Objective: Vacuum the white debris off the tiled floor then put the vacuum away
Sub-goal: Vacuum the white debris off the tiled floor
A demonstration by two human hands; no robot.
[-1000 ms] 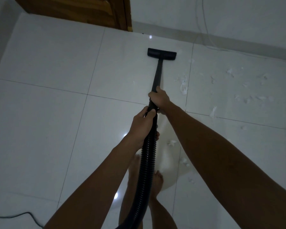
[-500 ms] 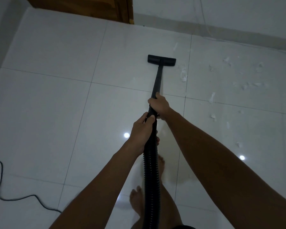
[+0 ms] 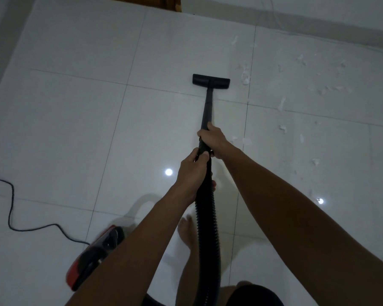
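Note:
A black vacuum wand (image 3: 209,104) runs from my hands down to its flat black floor head (image 3: 211,79), which lies on the white tiled floor (image 3: 80,133). My right hand (image 3: 211,138) grips the wand higher up. Just below it my left hand (image 3: 194,171) grips the top of the ribbed black hose (image 3: 207,235). White debris (image 3: 244,77) lies just right of the floor head, and more scraps (image 3: 282,128) are scattered across the tiles to the right. The red and black vacuum body (image 3: 93,255) sits on the floor at lower left, partly hidden by my left forearm.
A black power cord (image 3: 11,208) snakes over the tiles at the left toward the vacuum body. A wooden door (image 3: 171,2) edge shows at the top, with the wall baseboard (image 3: 318,25) running right. My bare foot (image 3: 186,230) stands beside the hose.
The floor head has been drawn back toward me, away from the door. The view has shifted back, bringing the red vacuum body and more cord into sight. Both hands keep their hold.

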